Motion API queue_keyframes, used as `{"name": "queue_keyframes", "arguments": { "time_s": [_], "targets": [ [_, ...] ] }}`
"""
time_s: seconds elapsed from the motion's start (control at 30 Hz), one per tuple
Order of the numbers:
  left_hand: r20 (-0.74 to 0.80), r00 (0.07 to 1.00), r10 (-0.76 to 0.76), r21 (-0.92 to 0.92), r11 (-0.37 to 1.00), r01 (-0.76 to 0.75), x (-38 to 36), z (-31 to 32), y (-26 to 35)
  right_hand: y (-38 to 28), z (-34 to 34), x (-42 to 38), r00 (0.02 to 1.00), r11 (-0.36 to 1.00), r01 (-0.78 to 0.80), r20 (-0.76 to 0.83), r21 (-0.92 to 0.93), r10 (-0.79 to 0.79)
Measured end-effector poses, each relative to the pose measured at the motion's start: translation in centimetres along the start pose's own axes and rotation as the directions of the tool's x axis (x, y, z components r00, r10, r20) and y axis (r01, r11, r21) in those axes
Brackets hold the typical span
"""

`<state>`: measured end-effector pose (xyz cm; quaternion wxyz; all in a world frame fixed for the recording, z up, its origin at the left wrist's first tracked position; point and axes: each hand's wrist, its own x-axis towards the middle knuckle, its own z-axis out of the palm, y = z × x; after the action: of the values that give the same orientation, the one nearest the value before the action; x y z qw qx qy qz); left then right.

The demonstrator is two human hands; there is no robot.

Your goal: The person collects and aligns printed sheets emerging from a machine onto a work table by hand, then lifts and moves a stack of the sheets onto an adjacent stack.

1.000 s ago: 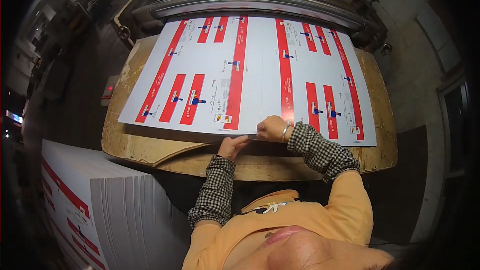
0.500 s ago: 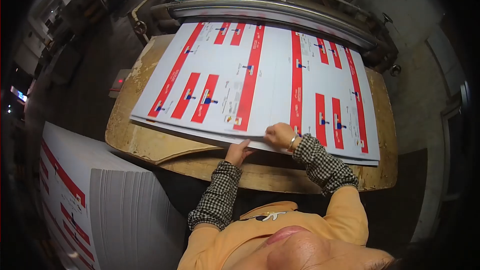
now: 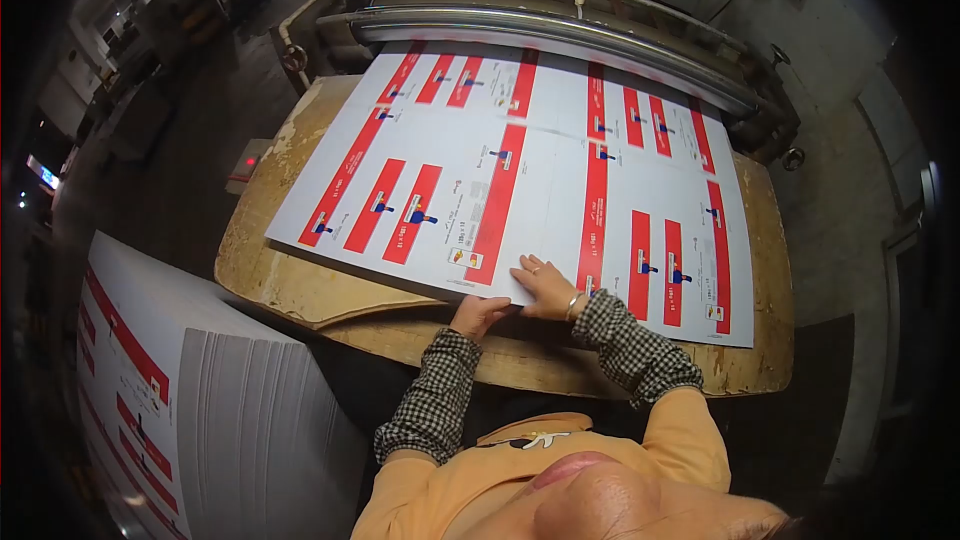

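A large white printed cardboard sheet point(image 3: 540, 205) with red bands and small blue figures lies on a worn wooden board in front of metal rollers. My left hand point(image 3: 480, 315) is closed at the sheet's near edge, fingers together; their undersides are hidden. Just right of it, my right hand point(image 3: 545, 290) lies open on the sheet near that edge, its fingers spread. A matching printed sheet point(image 3: 625, 100) lies beyond, its far end at the rollers.
The roller machine point(image 3: 560, 25) spans the far side, with a handwheel point(image 3: 792, 158) at its right. The worn wooden board point(image 3: 250, 250) extends around the sheets. A tall stack of printed cardboard point(image 3: 250, 420) stands at the lower left, beside my body.
The far sheet has moved toward the rollers, and a seam now shows between it and the near sheet. My right hand has gone from curled to spread flat. My left hand has closed at the edge.
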<state>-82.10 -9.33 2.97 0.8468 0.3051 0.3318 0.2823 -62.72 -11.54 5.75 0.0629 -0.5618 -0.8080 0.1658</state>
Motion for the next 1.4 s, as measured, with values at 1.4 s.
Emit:
{"name": "queue_keyframes", "arguments": {
  "time_s": [1.4],
  "targets": [
    [-0.186,0.982,-0.012,-0.193,0.981,-0.024,0.7,0.0,-1.8,-1.2,-7.7,0.7,0.984,0.869,-0.025,-0.139,0.495,0.107]
  ]
}}
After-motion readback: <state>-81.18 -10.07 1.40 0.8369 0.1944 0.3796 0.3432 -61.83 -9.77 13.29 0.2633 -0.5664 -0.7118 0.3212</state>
